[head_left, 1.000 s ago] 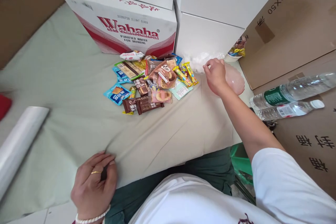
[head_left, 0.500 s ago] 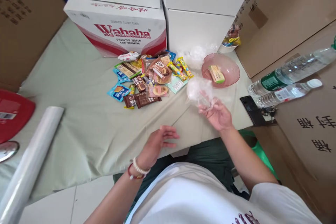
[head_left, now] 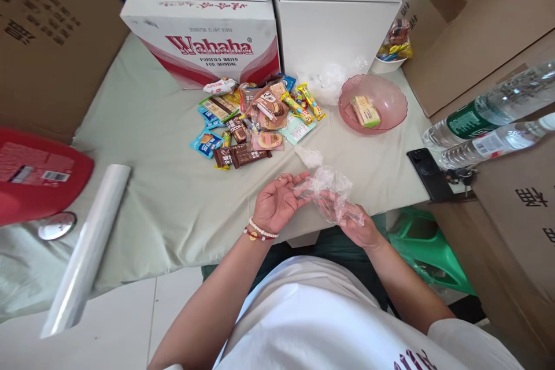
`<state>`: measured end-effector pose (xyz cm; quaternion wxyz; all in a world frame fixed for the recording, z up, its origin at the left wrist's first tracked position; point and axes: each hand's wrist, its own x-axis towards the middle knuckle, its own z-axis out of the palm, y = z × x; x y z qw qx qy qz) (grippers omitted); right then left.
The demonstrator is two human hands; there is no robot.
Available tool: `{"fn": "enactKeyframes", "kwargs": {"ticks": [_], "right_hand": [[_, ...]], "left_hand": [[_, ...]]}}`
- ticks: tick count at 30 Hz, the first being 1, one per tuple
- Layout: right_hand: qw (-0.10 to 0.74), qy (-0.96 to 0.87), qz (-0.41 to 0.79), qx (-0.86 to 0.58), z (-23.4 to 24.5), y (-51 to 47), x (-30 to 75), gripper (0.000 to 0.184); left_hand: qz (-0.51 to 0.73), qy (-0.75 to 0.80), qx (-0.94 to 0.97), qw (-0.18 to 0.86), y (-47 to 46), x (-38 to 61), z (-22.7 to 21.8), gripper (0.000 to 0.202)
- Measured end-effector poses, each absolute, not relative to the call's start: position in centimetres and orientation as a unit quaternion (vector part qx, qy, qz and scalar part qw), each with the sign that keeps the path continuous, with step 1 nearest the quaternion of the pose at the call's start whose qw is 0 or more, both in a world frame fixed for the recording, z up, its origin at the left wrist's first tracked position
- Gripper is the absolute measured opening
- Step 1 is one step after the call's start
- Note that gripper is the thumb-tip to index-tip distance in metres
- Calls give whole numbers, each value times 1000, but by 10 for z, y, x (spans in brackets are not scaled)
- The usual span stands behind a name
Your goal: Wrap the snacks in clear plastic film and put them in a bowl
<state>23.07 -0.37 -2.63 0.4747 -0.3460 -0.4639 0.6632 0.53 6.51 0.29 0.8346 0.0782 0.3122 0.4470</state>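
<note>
The crumpled clear plastic (head_left: pixel 333 182) is up between the person's hands, near the tabletop's (head_left: pixel 173 208) front edge, its long axis slanting from far left to near right – the gathered near end at the right hand (head_left: pixel 358 230). That hand's grip is pinched closed on the plastic, forearm angled inward. Over on the other side the left hand (head_left: pixel 276 202) lies palm up, grip loosely open, fingers reaching rightward with their tips at the plastic's edge. Behind the snack pile (head_left: pixel 260 118), a box (head_left: pixel 208 52) reads "Wahaha – PURIFIED WATER FOR DRINKING"; one brown wrapper (head_left: pixel 236 128) says "COCOA".
</note>
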Motion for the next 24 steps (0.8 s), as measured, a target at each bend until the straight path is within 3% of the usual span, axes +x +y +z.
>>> {"fn": "enactKeyframes", "kwargs": {"ticks": [6, 12, 16, 20, 24], "right_hand": [[421, -533, 634, -370, -32, -10, 224, 38], [324, -566, 621, -435, -12, 7, 255, 31], [360, -568, 465, -576, -4, 58, 269, 29], [372, -636, 294, -608, -12, 118, 241, 28], [197, -766, 214, -573, -18, 152, 200, 45]], "left_hand": [[368, 442, 231, 785, 57, 15, -4, 49], [431, 536, 286, 668, 52, -11, -4, 47], [437, 588, 295, 614, 37, -33, -7, 48], [419, 617, 312, 589, 16, -45, -10, 48], [423, 615, 404, 529, 0, -65, -8, 40]]}}
